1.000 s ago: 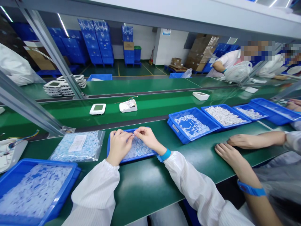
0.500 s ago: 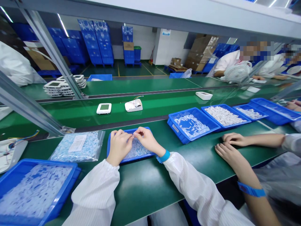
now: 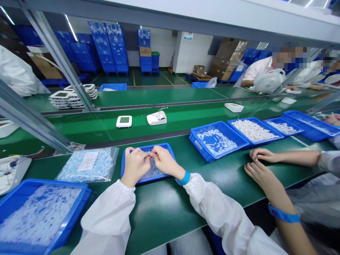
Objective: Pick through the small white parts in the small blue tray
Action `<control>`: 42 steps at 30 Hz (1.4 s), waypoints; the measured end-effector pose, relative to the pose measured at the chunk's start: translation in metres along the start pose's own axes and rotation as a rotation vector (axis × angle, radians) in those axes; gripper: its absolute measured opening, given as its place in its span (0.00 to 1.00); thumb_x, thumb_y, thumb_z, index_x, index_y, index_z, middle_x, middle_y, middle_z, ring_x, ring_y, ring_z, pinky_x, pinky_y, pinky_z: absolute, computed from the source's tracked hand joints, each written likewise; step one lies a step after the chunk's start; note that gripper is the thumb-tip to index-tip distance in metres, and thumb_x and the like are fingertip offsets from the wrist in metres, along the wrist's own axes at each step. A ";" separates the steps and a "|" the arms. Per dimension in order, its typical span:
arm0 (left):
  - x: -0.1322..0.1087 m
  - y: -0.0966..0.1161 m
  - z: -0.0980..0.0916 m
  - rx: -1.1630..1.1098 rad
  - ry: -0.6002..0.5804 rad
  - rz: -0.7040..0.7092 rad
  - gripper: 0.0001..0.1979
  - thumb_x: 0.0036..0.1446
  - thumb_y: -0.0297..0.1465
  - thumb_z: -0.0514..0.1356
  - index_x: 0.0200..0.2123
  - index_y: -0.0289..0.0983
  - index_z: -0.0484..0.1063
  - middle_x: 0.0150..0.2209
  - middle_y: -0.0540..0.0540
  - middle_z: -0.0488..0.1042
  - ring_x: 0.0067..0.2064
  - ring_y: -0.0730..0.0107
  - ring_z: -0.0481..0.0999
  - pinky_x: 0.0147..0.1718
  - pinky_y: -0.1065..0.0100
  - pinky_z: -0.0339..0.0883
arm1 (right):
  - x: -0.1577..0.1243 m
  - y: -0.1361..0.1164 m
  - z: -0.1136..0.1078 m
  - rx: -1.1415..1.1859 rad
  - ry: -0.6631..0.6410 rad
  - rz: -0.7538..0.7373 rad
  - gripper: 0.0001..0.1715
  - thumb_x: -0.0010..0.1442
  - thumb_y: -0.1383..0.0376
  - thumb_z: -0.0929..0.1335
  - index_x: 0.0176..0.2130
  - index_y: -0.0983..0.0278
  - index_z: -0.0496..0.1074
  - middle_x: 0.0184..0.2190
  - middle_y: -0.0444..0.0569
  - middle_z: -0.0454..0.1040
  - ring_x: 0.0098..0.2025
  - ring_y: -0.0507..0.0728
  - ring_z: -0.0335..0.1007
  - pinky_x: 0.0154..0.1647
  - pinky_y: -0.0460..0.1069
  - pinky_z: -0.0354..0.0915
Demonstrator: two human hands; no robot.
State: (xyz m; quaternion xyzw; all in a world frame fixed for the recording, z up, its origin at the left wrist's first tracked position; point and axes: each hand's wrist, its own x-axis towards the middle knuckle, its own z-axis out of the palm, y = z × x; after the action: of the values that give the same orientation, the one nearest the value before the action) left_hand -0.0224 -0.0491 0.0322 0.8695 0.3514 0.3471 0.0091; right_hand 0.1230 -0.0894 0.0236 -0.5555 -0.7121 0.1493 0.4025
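My left hand (image 3: 135,165) and my right hand (image 3: 164,161) meet fingertip to fingertip over a small blue tray (image 3: 172,148) of tiny pale pieces. Both are closed in a pinch; what they hold is too small and hidden to name. A blue band circles my right wrist. Left of the tray lies a clear bag (image 3: 87,164) of light-blue pieces with a white label. A larger blue tray (image 3: 86,194) of small whitish pieces stands at the lower left.
Blue trays of white parts (image 3: 203,152) line the right side, near a co-worker's hands (image 3: 261,166). Beyond, a green belt carries a white device with a screen (image 3: 124,121) and a wired white housing (image 3: 156,118). A metal post (image 3: 57,56) slants at left.
My right hand has shifted slightly left, its fingertips closer to my left hand's. The white devices on the belt have moved right. The co-worker's hands have shifted slightly.
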 end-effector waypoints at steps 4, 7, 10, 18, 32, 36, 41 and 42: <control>0.000 -0.001 0.000 -0.006 0.003 0.016 0.12 0.51 0.26 0.55 0.22 0.41 0.76 0.23 0.48 0.77 0.29 0.68 0.71 0.42 0.55 0.54 | 0.002 0.001 0.000 0.057 -0.014 0.046 0.08 0.59 0.72 0.61 0.28 0.63 0.61 0.28 0.46 0.68 0.33 0.54 0.64 0.35 0.47 0.57; 0.000 -0.002 0.000 0.003 -0.008 0.038 0.13 0.51 0.25 0.54 0.21 0.41 0.76 0.22 0.48 0.76 0.28 0.68 0.71 0.42 0.55 0.54 | 0.002 0.001 0.001 0.070 -0.019 0.039 0.09 0.59 0.72 0.61 0.28 0.63 0.62 0.28 0.45 0.67 0.32 0.53 0.64 0.34 0.47 0.57; 0.000 -0.003 0.000 0.002 -0.006 0.044 0.13 0.51 0.25 0.54 0.21 0.41 0.75 0.22 0.48 0.76 0.28 0.69 0.71 0.43 0.55 0.54 | 0.003 0.002 0.001 0.123 -0.042 0.050 0.09 0.59 0.72 0.61 0.27 0.63 0.62 0.27 0.45 0.67 0.32 0.53 0.63 0.33 0.46 0.56; 0.000 -0.005 0.000 -0.009 0.034 0.040 0.11 0.51 0.25 0.55 0.21 0.40 0.74 0.24 0.49 0.77 0.30 0.68 0.72 0.43 0.55 0.55 | 0.008 0.006 -0.001 0.332 -0.055 0.093 0.09 0.60 0.67 0.63 0.27 0.65 0.65 0.25 0.43 0.67 0.29 0.51 0.61 0.31 0.46 0.56; 0.000 -0.004 -0.003 0.025 0.102 0.061 0.11 0.57 0.28 0.55 0.26 0.41 0.75 0.26 0.50 0.78 0.30 0.68 0.73 0.47 0.55 0.53 | 0.005 0.004 0.001 0.346 0.002 0.122 0.11 0.63 0.60 0.62 0.31 0.63 0.64 0.28 0.43 0.68 0.31 0.51 0.63 0.32 0.46 0.58; 0.000 -0.004 -0.004 0.005 0.115 0.048 0.10 0.58 0.30 0.55 0.28 0.42 0.75 0.28 0.51 0.79 0.31 0.69 0.73 0.47 0.56 0.53 | 0.003 0.002 0.001 0.383 -0.060 0.131 0.14 0.66 0.57 0.58 0.33 0.62 0.62 0.26 0.42 0.67 0.31 0.51 0.65 0.33 0.46 0.59; 0.001 -0.005 -0.005 -0.021 0.103 0.055 0.09 0.59 0.31 0.55 0.30 0.41 0.75 0.31 0.50 0.80 0.31 0.69 0.74 0.46 0.57 0.54 | 0.004 0.005 0.002 0.503 -0.022 0.159 0.15 0.63 0.54 0.61 0.32 0.62 0.64 0.26 0.43 0.68 0.30 0.51 0.65 0.33 0.46 0.61; 0.001 -0.005 -0.005 -0.025 0.098 0.054 0.09 0.59 0.31 0.55 0.30 0.41 0.75 0.32 0.50 0.80 0.32 0.69 0.75 0.46 0.56 0.54 | 0.005 0.006 0.002 0.539 0.002 0.166 0.16 0.62 0.53 0.63 0.32 0.63 0.64 0.26 0.43 0.68 0.29 0.51 0.65 0.32 0.46 0.61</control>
State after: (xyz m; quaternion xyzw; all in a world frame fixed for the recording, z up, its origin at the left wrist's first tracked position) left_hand -0.0280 -0.0458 0.0350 0.8605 0.3235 0.3936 -0.0066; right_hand 0.1256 -0.0822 0.0204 -0.4850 -0.5983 0.3651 0.5230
